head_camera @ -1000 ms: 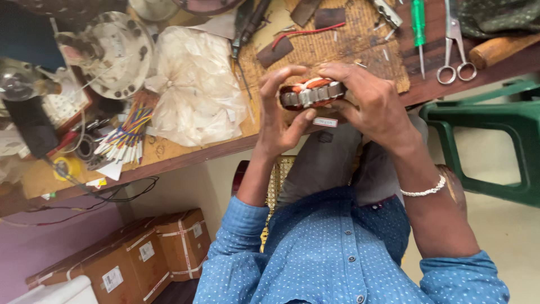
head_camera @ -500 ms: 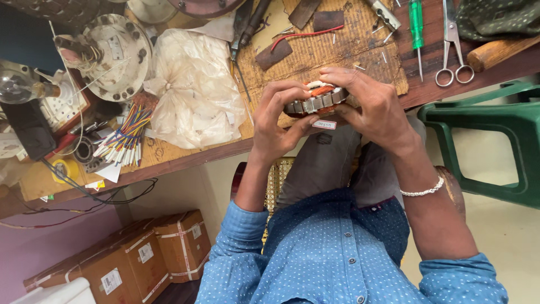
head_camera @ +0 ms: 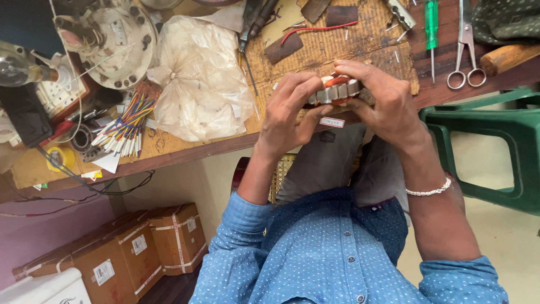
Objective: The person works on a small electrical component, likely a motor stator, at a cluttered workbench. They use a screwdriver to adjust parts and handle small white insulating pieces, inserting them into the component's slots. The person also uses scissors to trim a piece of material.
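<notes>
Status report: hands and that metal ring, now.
Left hand and right hand both clamped on the ribbed metal ring. Held above the bench edge. Nothing between them.

So the person's wearing a blue button-up shirt (head_camera: 343,264) covered in tiny white dots, with small dark buttons running down the front placket and the long sleeves pushed up to around the elbows so both forearms are bare. There's a thin silver-looking chain bracelet (head_camera: 430,190) on the right wrist, nothing on the left one that I can see, and no rings showing on the left hand (head_camera: 287,115) or the right hand (head_camera: 388,104). Below the shirt you can make out grey trousers (head_camera: 332,163) over the lap.
</notes>
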